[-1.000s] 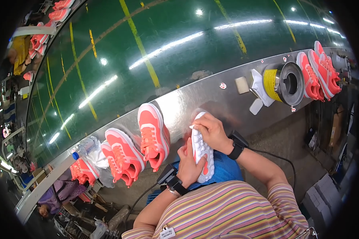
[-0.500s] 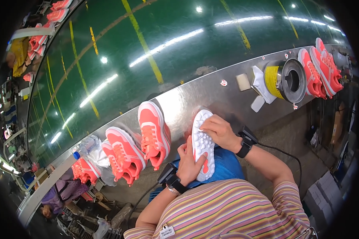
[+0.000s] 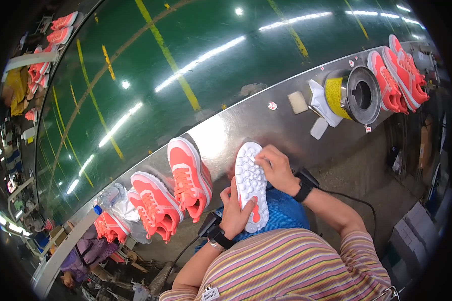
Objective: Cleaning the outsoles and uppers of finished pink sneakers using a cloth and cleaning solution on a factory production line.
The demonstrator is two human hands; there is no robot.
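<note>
Lower centre: left hand [image 3: 234,210] grips the sole-up shoe [image 3: 251,184], now turned flatter than before; right hand [image 3: 276,168] presses its forefoot, fingers closed on it, above the counter [image 3: 246,120].

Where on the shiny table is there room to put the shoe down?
The metal table is bare between the coral shoe and the tape roll, just beyond the white-soled shoe that both hands hold. It is crowded at the far left, with shoes and a bottle, and at the right end.

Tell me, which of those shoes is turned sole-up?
The shoe held between both hands, its white studded sole facing up; the other coral shoes on the bench show their laced uppers.
</note>
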